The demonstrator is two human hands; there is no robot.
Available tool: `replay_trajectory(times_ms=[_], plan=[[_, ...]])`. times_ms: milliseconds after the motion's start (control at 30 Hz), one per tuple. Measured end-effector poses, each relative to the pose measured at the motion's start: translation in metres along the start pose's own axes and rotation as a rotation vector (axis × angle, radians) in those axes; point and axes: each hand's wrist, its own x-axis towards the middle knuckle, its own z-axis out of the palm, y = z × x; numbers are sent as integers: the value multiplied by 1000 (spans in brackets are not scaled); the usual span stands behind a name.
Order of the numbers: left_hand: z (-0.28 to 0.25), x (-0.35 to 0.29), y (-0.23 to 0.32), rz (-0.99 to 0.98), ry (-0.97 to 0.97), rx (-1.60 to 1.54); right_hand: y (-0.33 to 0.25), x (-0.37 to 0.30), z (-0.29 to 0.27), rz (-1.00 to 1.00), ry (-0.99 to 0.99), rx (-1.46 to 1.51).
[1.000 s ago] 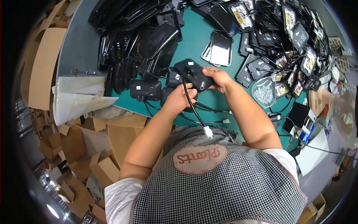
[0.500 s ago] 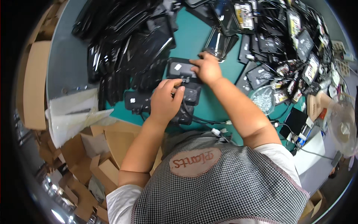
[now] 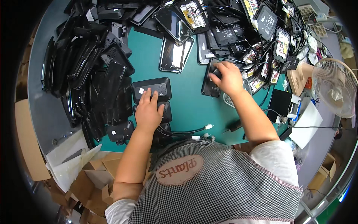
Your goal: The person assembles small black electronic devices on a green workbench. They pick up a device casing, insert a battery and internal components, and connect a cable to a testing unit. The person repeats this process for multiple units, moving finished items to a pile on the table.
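Left hand (image 3: 148,112) lies flat, palm down, fingers spread, on a stack of black plastic housings (image 3: 153,89) near the front of the green mat (image 3: 186,108). It presses on them and grips nothing. The top housing carries a small white sticker at its left end.

Right hand (image 3: 227,78) is further back and to the right, fingers curled over the upper edge of a flat black panel (image 3: 210,87) lying on the mat. Whether the fingers have closed under it cannot be told.

Surroundings: a dense heap of black curved covers (image 3: 89,74) crowds the mat's left side, just beside the stack. Two glossy screen plates (image 3: 175,56) lie between the hands, toward the back. Behind and right of the right hand, a tangle of circuit boards with wires (image 3: 261,48) touches the panel's far end. A black cable with white plugs (image 3: 186,131) runs along the front edge of the mat, close to the person's checked apron.

A small fan (image 3: 333,91) stands at the right. Cardboard boxes (image 3: 93,179) sit below the table at lower left; their contents do not show.
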Motion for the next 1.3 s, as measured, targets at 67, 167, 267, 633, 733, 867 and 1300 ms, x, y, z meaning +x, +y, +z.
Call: replay_trajectory(times_ms=[67,167,267,633,733,867,1300], plan=[[0,-1,0,5,5,9,-5,-13,-15,75,-141,-322],[2,-1,1,-6,3,18,7,-17,-17,185,-394,-376],[-1,-1,5,-29,-3,-3,9,-18,-13,126,-424,-481],[-61,0,90,210,92,-567,-66,-47,-115,-465,684,-164],[-74,-11,111,-4,-247,-1445,-98,-66,-107,-589,669,-37],[-94,-19,121,-123,-150,-1670,-127,-87,-87,-630,535,67],[-176,-69,36,378,-463,-1034,-130,-109,-81,-390,89,1022]])
